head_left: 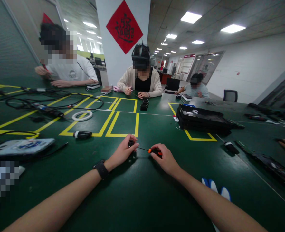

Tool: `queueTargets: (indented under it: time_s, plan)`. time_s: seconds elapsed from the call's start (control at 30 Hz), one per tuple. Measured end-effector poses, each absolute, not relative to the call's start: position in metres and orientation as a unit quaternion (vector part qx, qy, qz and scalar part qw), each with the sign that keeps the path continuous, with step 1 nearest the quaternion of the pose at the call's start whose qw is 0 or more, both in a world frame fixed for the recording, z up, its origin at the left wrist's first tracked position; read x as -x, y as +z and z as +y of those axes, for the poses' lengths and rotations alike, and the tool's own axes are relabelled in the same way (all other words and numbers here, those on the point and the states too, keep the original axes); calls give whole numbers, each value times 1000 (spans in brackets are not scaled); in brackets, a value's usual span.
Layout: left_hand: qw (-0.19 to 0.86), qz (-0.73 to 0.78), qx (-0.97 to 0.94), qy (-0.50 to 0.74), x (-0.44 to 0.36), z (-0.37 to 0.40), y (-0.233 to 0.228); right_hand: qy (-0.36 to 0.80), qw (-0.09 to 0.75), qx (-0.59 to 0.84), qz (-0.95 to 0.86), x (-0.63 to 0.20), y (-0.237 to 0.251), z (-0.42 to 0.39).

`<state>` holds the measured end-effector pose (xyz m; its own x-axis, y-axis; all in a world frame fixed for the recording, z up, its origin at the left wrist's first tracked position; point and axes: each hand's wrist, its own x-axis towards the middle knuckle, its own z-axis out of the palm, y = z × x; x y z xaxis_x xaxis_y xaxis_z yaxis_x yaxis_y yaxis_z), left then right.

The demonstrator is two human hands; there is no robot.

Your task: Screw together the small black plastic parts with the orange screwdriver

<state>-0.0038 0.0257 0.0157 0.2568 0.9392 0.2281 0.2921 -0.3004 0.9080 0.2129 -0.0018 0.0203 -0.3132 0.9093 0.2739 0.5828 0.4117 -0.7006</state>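
Observation:
My right hand [166, 158] is closed around the black and orange handle of a screwdriver [150, 150], just above the green table [142, 199]. The thin shaft points left, toward a small black part [131, 143] between the fingers and thumb of my left hand [123, 151]. Fingers cover much of that part, so its kind and whether the tip touches it cannot be made out. A dark watch [101, 169] is on my left wrist.
Yellow tape outlines [121, 135] mark the table. A white cable ring [82, 116] and black cables lie left. Small black blocks [144, 106] stand ahead, near a seated co-worker [154, 82]. Black trays [200, 119] are at right; blue-white gloves [213, 186] lie by my right forearm.

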Motion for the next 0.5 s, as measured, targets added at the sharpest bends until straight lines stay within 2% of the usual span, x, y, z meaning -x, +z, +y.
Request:
queueTargets:
  time_s: [0.5]
  plan:
    - [394, 443, -690, 416, 2, 24, 17, 237, 324, 476, -782, -213, 21, -1]
